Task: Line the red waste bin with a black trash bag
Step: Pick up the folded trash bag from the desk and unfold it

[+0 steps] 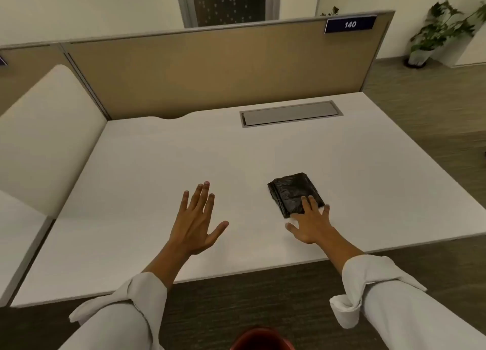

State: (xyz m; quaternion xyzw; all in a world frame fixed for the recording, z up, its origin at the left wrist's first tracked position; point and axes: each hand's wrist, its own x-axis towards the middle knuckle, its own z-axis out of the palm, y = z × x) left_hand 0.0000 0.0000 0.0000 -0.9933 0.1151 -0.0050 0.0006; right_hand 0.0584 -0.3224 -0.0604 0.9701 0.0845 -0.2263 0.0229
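Fingers (308,203) of the right hand (310,224) lie spread and flat, their tips resting on the near corner of the folded black trash bag (293,191), pressing on it rather than closed around it; the thumb points left across the bare tabletop (157,152). Spread wide too, the left hand (196,218) hovers palm-down over the tabletop, well left of the bag and holding nothing. Both forearms come out of rolled-up white sleeves (381,278). The bag is a compact, crinkled, glossy square lying flat on the white tabletop, right of centre and near the front edge. At the very bottom of the view, on the floor below the front edge and between the two arms, only the rim of the red waste bin (259,340) shows. Farther back a grey cable hatch (289,113) is set flush into the surface. A tan partition panel (210,70) stands along the far edge, carrying a dark blue plate reading 140 (350,24). A white side divider (50,128) closes the left. Beyond, grey wood-look flooring (434,112) runs to a potted plant (434,31) against a pale wall.
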